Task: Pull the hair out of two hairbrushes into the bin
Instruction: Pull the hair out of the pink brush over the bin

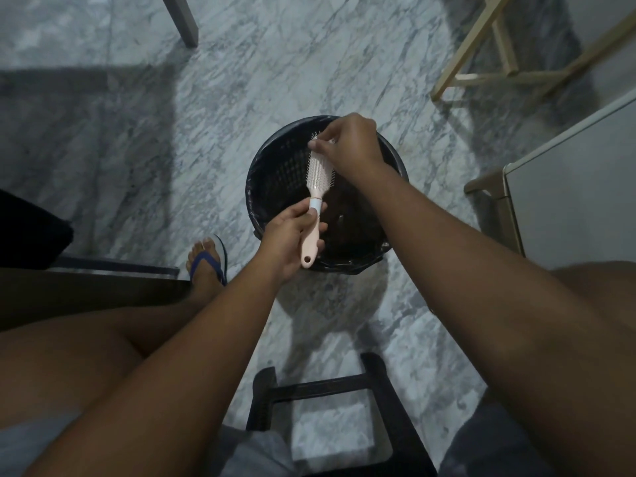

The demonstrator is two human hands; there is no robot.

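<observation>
Head view looks down on a black bin [275,173] standing on the marble floor [137,132], with a pink hairbrush [318,187] held directly over its mouth, presumably so loosened hair drops straight in. From the 7 o'clock side the left hand [292,241] wraps closed around the handle, bristles facing up, while the right hand [347,141] pinches at the brush's far tip, toward 12 o'clock (whether any hair sits between those fingertips is too fine to tell). No second brush is in sight.
</observation>
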